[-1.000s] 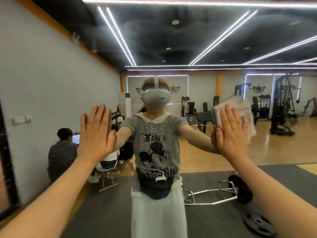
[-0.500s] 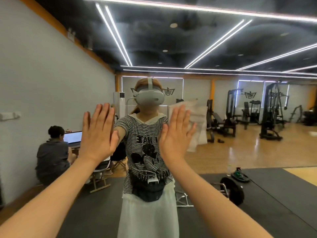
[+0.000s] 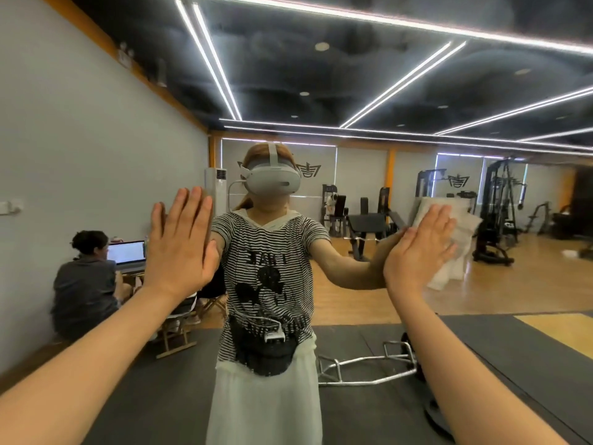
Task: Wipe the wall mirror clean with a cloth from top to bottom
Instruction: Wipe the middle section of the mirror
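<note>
Head view: the wall mirror fills the frame, reflecting a gym interior and the person standing before it. The right hand lies flat with straight fingers, pressing a white cloth against the glass at roughly shoulder height, right of the reflected torso; the cloth is pinned under the palm rather than gripped, and its lower edge hangs free below the hand. The left hand is spread flat against the glass on the other side, holding nothing, apparently as a brace. Judged risks: the bare left palm is likely to leave prints on the glass; the cloth, held by pressure alone, could slip or bunch if pressure eases during a downward stroke; the loose lower edge may drag and streak. How much of the upper glass has been covered cannot be told.
</note>
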`<action>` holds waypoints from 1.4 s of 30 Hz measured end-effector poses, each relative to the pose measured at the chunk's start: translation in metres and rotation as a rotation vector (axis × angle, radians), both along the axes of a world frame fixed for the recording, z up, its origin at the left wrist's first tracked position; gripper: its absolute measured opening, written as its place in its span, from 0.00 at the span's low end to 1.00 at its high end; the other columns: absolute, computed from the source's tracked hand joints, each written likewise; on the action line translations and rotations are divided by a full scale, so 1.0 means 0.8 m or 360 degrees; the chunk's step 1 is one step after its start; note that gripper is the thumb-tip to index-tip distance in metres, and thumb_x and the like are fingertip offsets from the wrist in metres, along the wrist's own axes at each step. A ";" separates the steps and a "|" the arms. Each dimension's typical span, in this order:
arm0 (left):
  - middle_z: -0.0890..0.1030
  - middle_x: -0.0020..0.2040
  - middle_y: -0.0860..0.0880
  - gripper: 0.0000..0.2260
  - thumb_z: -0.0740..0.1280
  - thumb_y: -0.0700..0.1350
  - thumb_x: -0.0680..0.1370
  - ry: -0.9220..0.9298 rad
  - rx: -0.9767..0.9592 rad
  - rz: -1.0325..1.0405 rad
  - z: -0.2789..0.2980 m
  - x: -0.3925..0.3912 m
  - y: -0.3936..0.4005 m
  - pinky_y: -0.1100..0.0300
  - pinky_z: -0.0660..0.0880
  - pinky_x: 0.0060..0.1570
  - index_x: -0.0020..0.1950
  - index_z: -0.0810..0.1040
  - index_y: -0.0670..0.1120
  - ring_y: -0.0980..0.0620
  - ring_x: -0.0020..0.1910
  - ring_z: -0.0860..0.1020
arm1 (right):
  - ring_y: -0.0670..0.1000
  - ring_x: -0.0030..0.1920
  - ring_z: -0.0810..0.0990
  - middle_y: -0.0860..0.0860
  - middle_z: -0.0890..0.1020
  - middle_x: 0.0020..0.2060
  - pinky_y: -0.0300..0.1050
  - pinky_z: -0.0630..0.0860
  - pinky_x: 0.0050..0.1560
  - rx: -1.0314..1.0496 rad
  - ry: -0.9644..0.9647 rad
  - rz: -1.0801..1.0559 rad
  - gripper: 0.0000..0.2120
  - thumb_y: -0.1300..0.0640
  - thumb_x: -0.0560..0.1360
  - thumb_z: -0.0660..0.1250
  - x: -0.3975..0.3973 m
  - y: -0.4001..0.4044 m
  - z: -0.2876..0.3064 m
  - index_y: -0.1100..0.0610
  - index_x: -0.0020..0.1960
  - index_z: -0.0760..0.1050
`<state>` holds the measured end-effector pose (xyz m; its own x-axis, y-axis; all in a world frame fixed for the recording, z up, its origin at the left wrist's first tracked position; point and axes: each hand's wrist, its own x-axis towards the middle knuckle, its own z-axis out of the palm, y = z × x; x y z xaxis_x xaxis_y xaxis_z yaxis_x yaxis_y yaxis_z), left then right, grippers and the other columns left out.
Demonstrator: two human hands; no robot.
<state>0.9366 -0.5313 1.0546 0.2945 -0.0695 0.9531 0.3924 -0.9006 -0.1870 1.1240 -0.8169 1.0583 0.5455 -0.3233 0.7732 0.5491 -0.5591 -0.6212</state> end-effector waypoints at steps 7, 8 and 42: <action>0.58 0.77 0.39 0.31 0.53 0.50 0.75 -0.0030 0.0012 -0.0004 -0.001 0.002 0.000 0.49 0.39 0.75 0.77 0.55 0.39 0.52 0.78 0.39 | 0.54 0.77 0.38 0.50 0.40 0.77 0.62 0.33 0.73 -0.0059 0.0023 0.0083 0.28 0.55 0.81 0.47 -0.083 0.121 0.004 0.55 0.77 0.38; 0.58 0.77 0.39 0.31 0.53 0.50 0.75 -0.0024 0.0005 -0.0009 -0.001 0.002 0.000 0.49 0.39 0.75 0.77 0.55 0.39 0.53 0.78 0.39 | 0.53 0.76 0.36 0.50 0.38 0.76 0.63 0.34 0.73 -0.0138 -0.0049 0.0133 0.28 0.55 0.80 0.45 -0.096 0.142 -0.001 0.54 0.76 0.36; 0.60 0.76 0.39 0.30 0.53 0.50 0.75 -0.0039 -0.0010 -0.0146 -0.001 0.001 -0.001 0.50 0.38 0.75 0.76 0.57 0.39 0.54 0.78 0.41 | 0.60 0.77 0.51 0.60 0.55 0.77 0.45 0.31 0.73 -0.0503 -0.0400 -0.0055 0.30 0.48 0.81 0.42 0.013 -0.002 -0.004 0.62 0.78 0.51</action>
